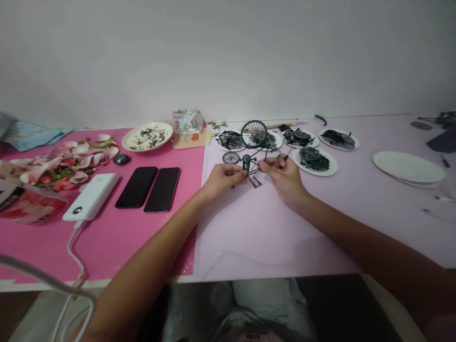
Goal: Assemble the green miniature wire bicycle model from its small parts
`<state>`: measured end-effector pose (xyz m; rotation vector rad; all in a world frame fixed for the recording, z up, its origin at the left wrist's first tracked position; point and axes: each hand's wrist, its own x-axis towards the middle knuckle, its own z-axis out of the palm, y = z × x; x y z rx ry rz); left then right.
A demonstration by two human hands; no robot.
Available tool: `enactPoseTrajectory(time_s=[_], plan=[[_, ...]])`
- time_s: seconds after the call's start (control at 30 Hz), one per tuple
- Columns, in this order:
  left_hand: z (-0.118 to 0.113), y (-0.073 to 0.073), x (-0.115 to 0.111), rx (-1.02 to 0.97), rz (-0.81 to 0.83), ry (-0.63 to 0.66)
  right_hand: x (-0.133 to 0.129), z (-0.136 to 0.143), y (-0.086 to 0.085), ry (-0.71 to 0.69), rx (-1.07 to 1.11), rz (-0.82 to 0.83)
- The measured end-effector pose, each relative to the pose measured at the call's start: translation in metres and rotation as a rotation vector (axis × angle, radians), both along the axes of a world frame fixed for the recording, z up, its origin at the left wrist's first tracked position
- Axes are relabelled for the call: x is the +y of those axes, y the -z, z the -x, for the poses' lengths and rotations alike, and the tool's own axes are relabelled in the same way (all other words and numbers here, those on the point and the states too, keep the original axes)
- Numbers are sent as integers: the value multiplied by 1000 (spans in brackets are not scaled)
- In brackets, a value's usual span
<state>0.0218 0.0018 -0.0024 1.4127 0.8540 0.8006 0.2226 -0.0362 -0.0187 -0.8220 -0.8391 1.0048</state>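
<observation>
In the middle of the table I hold a small dark green model bicycle point(246, 162) between both hands, with its large spoked wheel point(254, 134) pointing away from me. My left hand point(226, 179) pinches the frame near the chain cover. The fingers of my right hand point(281, 173) are closed on the frame's other side. A thin tool with a dark handle point(286, 157) also sticks out of that hand; its exact kind is unclear. Beyond my left fingers is a smaller spoked wheel point(231, 157). Just below the frame, a small dark frame-shaped part point(255, 183) shows.
Plates of dark bicycle parts, including one with wheels point(314, 159), stand behind my hands. Stacked white plates point(408, 167) lie to the right. Leftward are two phones point(162, 190), a cabled power bank point(91, 195), a bowl point(147, 137) and pink petal-like pieces point(71, 161).
</observation>
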Motion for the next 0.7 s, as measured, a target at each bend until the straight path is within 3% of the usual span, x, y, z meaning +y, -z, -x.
enactPoseTrajectory(time_s=[0.27, 0.53, 0.7], plan=[[0, -6, -4, 30, 73, -9, 0, 0, -1, -7, -19, 5], [1, -5, 1, -258, 149, -49, 1, 0, 0, -60, -20, 22], [2, -7, 1, -366, 143, 25, 0, 1, -2, -109, 14, 25]])
